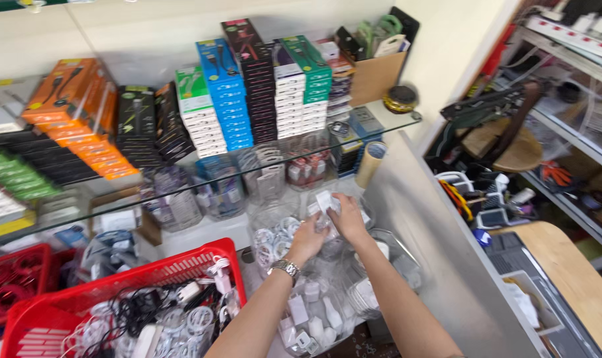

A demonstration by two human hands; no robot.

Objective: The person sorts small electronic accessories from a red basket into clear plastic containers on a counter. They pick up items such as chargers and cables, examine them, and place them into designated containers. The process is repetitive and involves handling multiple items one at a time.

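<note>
White packet (325, 201) sits pinched between both hands just under the glass shelf (181, 182), right hand (347, 219) grasping its upper edge, left hand (307, 240) gripping from below

Small white item in clear plastic packet (324, 202): rectangular, held up off shelf between both hands, tilted; exact kind too blurred to tell. Clear plastic bag of coiled white cables (274, 238): open-topped, slumped, directly below packet, just right of red basket, under glass shelf edge.
</note>
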